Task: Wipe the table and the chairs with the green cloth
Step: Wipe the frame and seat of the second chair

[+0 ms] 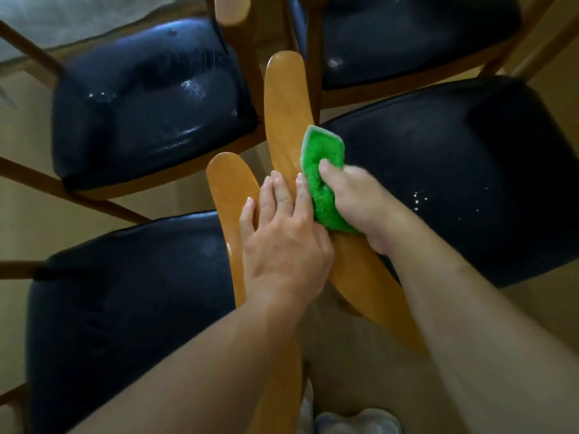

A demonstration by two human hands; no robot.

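Among 4 dark chairs (150, 101), right hand (354, 198) gripping green cloth (322, 180).

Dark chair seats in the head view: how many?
4. Upper-left seat; upper-right seat, cropped by the frame; right seat beyond the right hand gripping the green cloth; lower-left seat beside the left hand. More chairs may sit outside the frame.
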